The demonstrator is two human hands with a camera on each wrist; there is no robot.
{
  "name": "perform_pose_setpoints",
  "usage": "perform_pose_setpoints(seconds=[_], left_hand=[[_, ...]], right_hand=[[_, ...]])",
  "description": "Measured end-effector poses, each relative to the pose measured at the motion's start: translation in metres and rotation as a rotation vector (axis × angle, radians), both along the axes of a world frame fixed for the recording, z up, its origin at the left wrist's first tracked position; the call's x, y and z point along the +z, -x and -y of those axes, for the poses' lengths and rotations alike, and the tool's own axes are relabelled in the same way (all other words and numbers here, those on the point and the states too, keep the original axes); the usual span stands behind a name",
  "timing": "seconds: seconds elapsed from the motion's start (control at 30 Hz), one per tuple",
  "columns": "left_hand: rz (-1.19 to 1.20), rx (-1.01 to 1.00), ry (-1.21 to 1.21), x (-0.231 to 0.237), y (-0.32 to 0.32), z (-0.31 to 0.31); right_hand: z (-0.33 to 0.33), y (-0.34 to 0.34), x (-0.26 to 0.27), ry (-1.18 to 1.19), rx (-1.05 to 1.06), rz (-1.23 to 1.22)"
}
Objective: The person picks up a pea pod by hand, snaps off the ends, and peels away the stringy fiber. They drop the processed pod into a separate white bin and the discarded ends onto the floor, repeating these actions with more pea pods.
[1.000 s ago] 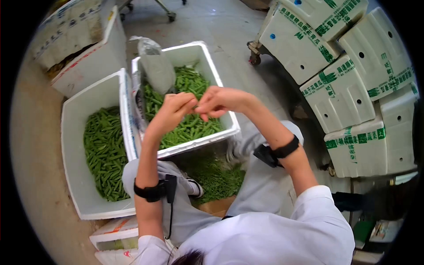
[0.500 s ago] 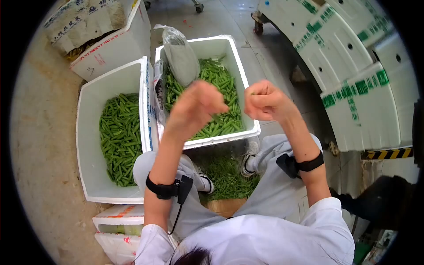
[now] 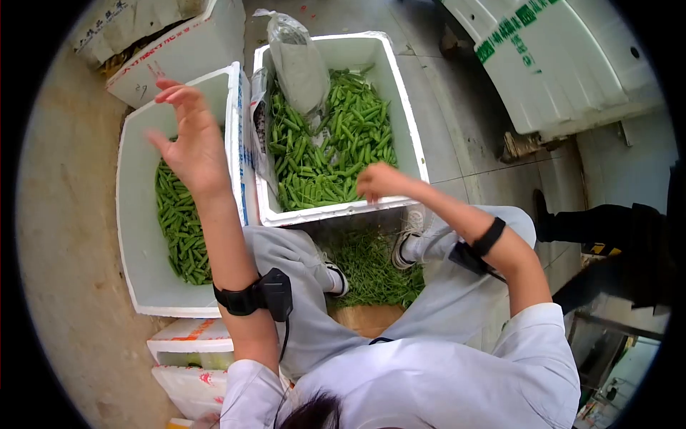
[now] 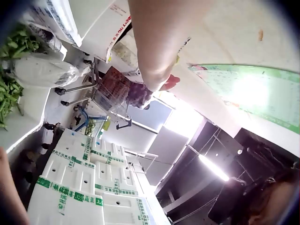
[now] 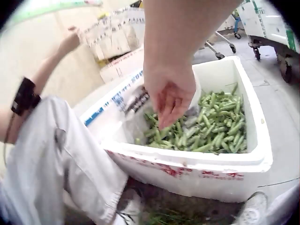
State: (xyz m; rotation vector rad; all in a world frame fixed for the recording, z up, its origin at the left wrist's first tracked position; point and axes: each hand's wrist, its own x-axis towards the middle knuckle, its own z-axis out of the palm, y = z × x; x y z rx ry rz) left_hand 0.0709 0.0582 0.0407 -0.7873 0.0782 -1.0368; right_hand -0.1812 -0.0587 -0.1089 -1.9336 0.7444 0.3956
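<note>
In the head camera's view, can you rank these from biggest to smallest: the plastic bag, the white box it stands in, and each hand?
1. White box
2. Plastic bag and left hand: too alike to rank
3. Right hand

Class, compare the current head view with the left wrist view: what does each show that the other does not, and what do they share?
Only head: the green trimmings between the shoes.
Only left wrist: a glowing tube lamp and a green panel.
Both: the left hand, green pods, a clear bag and white boxes with green print.
</note>
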Motion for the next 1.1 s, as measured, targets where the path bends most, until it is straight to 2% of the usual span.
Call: perform_pose_setpoints(seconds=[0.03, 0.1, 0.13, 0.2, 0.23, 0.27, 0.33, 0.4, 0.47, 0.5, 0.53, 0.6, 0.67, 0.73, 0.8, 0.87, 0.93, 0.97, 1.0, 1.1], left_hand=[[0.146, 0.034, -0.056, -0.012, -0.004, 0.006], [0.397, 0.079, -0.220, -0.020, -0.005, 0.012], [0.449, 0.072, -0.267, -0.023, 0.001, 0.015], [0.513, 0.044, -0.351, -0.024, 0.014, 0.017], [0.541, 0.051, -0.380, -0.026, 0.018, 0.019], [0.574, 0.058, -0.407, -0.027, 0.021, 0.021], [0.595, 0.066, -0.409, -0.027, 0.026, 0.022], [0.666, 0.075, -0.448, -0.026, 0.027, 0.024], [0.692, 0.087, -0.440, -0.026, 0.027, 0.026], [0.751, 0.095, -0.510, -0.026, 0.027, 0.026], [0.808, 0.104, -0.579, -0.026, 0.028, 0.026], [0.850, 0.095, -0.572, -0.023, 0.033, 0.027], [1.229, 0.132, -0.889, -0.021, 0.041, 0.028], [1.643, 0.235, -1.095, -0.028, 0.049, 0.032], [2.176, 0.717, -1.295, -0.057, 0.051, 0.039], [2.491, 0.925, -1.446, -0.063, 0.058, 0.039], [2.367, 0.610, -1.236, -0.046, 0.059, 0.039], [2.284, 0.524, -1.070, -0.056, 0.056, 0.044], [2.153, 0.451, -1.019, -0.047, 0.062, 0.041], [2.172, 0.612, -0.981, -0.037, 0.074, 0.039]], right_hand=[[0.012, -0.004, -0.011, 0.123, -0.137, 0.026], [0.042, -0.009, -0.052, 0.482, -0.029, -0.003], [0.054, -0.011, -0.079, 0.475, -0.016, -0.002], [0.070, -0.018, -0.134, 0.554, 0.139, -0.172], [0.074, -0.023, -0.171, 0.879, 0.571, -0.314], [0.071, -0.027, -0.182, 0.881, 0.578, -0.305], [0.057, -0.028, -0.191, 0.826, 0.423, -0.264], [0.052, -0.037, -0.183, 0.829, 0.429, -0.289], [0.050, -0.046, -0.161, 0.964, 0.484, -0.241], [0.049, -0.048, -0.156, 0.985, 0.394, -0.193], [0.046, -0.048, -0.138, 0.906, 0.276, -0.075], [0.050, -0.057, -0.115, 0.640, 0.064, 0.073], [0.051, -0.060, -0.092, 0.547, -0.107, 0.296], [0.041, -0.066, -0.031, 0.103, -0.352, 0.313], [0.033, -0.065, 0.008, -0.010, -0.410, 0.468], [0.024, -0.061, 0.055, -0.200, -0.375, 0.596], [0.014, -0.050, 0.090, -0.232, -0.338, 0.629], [0.008, -0.044, 0.105, -0.218, -0.345, 0.628], [0.005, -0.040, 0.110, -0.187, -0.389, 0.644], [0.005, -0.026, 0.110, -0.178, -0.469, 0.600]])
